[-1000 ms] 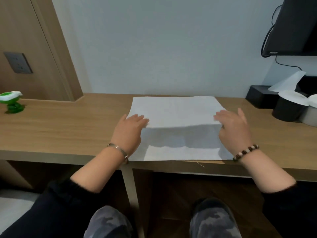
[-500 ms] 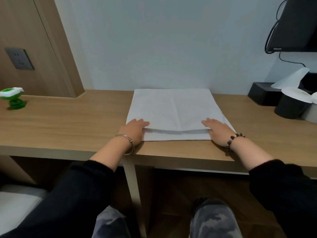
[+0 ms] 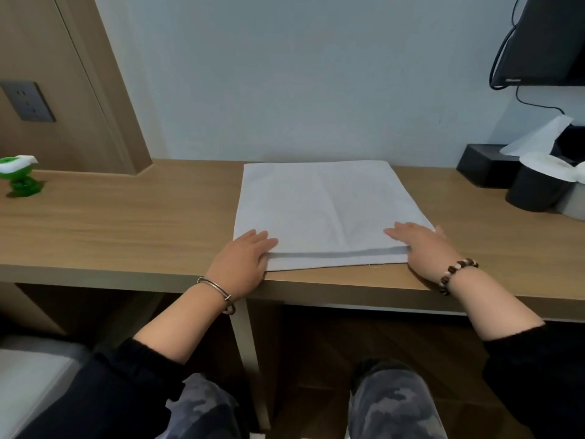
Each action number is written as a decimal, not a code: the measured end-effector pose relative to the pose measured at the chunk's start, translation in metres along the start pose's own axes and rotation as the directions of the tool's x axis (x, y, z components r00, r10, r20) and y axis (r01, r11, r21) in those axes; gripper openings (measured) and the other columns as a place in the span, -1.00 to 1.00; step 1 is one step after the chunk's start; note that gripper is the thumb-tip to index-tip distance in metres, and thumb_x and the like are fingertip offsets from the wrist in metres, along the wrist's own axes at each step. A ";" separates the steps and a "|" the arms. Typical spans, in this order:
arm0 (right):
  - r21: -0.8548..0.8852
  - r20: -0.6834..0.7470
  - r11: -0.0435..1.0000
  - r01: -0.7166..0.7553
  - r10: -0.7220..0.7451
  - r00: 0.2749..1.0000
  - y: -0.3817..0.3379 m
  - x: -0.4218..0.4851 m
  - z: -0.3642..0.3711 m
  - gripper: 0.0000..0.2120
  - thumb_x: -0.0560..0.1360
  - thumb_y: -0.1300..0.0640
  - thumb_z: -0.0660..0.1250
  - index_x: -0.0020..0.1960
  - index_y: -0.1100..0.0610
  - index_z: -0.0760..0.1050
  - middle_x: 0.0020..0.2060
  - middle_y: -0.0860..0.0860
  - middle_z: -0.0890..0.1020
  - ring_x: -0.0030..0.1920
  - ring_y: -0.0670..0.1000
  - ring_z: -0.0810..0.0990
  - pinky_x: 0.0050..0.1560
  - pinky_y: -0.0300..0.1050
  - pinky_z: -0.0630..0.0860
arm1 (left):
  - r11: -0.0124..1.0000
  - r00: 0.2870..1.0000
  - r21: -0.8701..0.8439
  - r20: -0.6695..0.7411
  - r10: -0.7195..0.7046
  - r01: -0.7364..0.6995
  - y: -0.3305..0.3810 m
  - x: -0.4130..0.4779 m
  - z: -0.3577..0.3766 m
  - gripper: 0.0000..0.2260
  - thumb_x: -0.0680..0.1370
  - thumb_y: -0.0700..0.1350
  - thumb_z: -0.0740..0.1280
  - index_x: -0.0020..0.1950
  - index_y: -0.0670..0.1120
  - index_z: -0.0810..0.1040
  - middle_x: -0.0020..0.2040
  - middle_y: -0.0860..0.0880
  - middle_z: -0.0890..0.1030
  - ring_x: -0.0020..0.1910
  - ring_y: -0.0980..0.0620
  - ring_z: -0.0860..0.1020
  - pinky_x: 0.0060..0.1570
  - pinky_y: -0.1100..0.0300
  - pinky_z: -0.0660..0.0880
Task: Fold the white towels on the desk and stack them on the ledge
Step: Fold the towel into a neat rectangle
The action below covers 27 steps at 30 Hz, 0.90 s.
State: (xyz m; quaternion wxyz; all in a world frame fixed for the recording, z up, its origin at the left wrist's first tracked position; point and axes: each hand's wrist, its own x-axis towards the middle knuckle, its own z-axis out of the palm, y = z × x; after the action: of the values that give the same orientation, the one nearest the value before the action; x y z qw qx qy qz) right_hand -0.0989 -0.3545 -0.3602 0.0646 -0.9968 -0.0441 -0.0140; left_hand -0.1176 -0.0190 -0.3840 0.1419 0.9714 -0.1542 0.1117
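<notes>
While the white towel (image 3: 316, 210) lies folded in two on the desk (image 3: 126, 223), close to its front edge, your left hand (image 3: 240, 261) presses flat on the near left corner, fingers straight, gripping nothing, and your right hand (image 3: 418, 245) lies flat on the near right corner, fingers stretched out too, top layer stopping just short of the lower one's near edge

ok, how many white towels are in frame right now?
1. The white towel lies on the desk, with the left hand and right hand flat on its near corners. Two layers show at its near edge; a second towel underneath cannot be ruled out.
</notes>
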 end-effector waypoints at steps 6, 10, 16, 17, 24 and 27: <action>0.083 -0.128 0.954 0.289 -0.277 0.952 -0.080 -0.002 0.000 -0.41 0.54 0.34 0.08 0.51 -0.03 0.14 0.53 -0.02 0.09 0.52 -0.03 0.00 0.48 0.02 -0.14 | 0.987 0.999 -0.158 -0.029 -0.017 0.012 0.003 -0.002 -0.003 -0.64 0.60 -0.11 0.19 0.41 0.03 0.41 0.48 0.03 0.29 0.51 0.05 0.13 0.42 0.22 0.08; 0.115 -0.060 0.863 0.491 -0.488 0.871 -0.139 0.004 0.009 -0.47 0.59 0.30 0.08 0.51 -0.03 0.16 0.53 -0.06 0.09 0.52 -0.05 0.01 0.48 -0.07 -0.12 | 0.977 0.999 -0.207 -0.005 -0.054 0.052 -0.008 -0.005 -0.013 -0.49 0.56 0.02 0.29 0.48 0.01 0.27 0.52 0.01 0.20 0.51 0.04 0.09 0.43 0.21 0.01; 0.255 -0.081 0.827 0.501 -0.498 0.863 -0.180 0.012 0.022 -0.55 0.61 0.23 0.12 0.46 -0.03 0.27 0.43 -0.06 0.36 0.42 -0.03 0.28 0.42 -0.17 0.13 | 0.948 0.993 -0.300 0.069 -0.092 0.109 -0.035 -0.010 -0.022 -0.37 0.47 0.03 0.41 0.49 0.05 0.24 0.49 0.08 0.26 0.45 0.12 0.20 0.34 0.34 0.08; 0.277 -0.082 0.818 0.505 -0.503 0.860 -0.183 0.012 0.024 -0.59 0.62 0.21 0.11 0.44 -0.02 0.32 0.41 -0.06 0.38 0.41 -0.03 0.30 0.41 -0.18 0.15 | 0.946 0.993 -0.306 0.082 -0.081 0.103 -0.037 -0.010 -0.023 -0.35 0.46 0.04 0.42 0.49 0.07 0.22 0.49 0.10 0.25 0.45 0.14 0.20 0.34 0.34 0.09; 0.436 -0.180 0.792 0.427 -0.388 0.904 -0.185 0.016 0.027 -0.72 0.61 0.16 0.16 0.25 0.08 0.55 0.20 -0.02 0.59 0.22 -0.01 0.51 0.16 -0.31 0.32 | 0.943 0.993 -0.324 0.109 -0.038 0.072 -0.051 -0.012 -0.028 -0.33 0.41 0.11 0.45 0.47 0.09 0.27 0.50 0.15 0.23 0.43 0.19 0.23 0.33 0.33 0.15; 0.483 -0.201 0.767 0.423 -0.373 0.906 -0.182 0.015 0.024 -0.72 0.61 0.16 0.17 0.25 0.10 0.55 0.17 -0.02 0.61 0.18 -0.03 0.52 0.13 -0.35 0.32 | 0.931 0.995 -0.360 0.093 -0.029 0.061 -0.049 -0.013 -0.029 -0.29 0.40 0.08 0.47 0.48 0.11 0.23 0.51 0.17 0.18 0.43 0.20 0.22 0.38 0.27 0.19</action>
State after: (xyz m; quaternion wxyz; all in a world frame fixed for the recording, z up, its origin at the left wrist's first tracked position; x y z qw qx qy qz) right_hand -0.0998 -0.1699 -0.3604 0.3269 -0.9084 -0.2533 -0.0612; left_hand -0.1184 0.0377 -0.3723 0.3141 0.9358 -0.1557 0.0363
